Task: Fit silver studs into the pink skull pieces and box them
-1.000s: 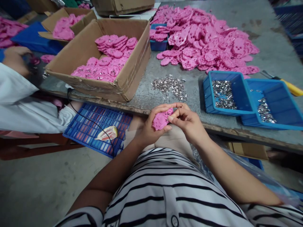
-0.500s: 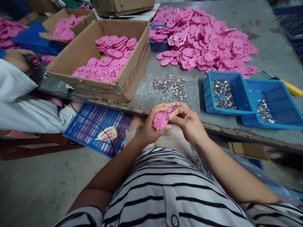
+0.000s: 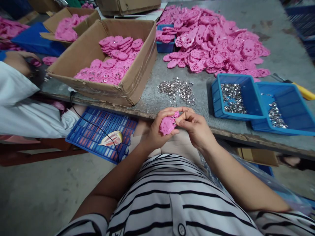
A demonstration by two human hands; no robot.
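Observation:
A pink moulded plastic piece (image 3: 167, 125) rests in my left hand (image 3: 157, 134), whose fingers are wrapped round it at the table's front edge. My right hand (image 3: 195, 126) pinches at the piece's right side with thumb and forefinger; whether a small metal part sits between those fingertips is hidden. Just beyond my hands lies a loose heap of small shiny metal parts (image 3: 177, 90) on the grey table (image 3: 201, 95). Farther back spreads a large pile of similar pink pieces (image 3: 216, 42).
A cardboard box (image 3: 133, 87) holding pink pieces stands left of the metal heap. Two blue bins (image 3: 254, 101) with metal parts sit at right, near a yellow-handled tool (image 3: 305, 91). A co-worker's sleeve (image 3: 17, 88) is at far left, above a blue crate (image 3: 86, 131).
Both hands stay at nearly the same place on the pink piece. My right fingers have shifted very slightly; the rest of the scene looks the same apart from a small camera movement.

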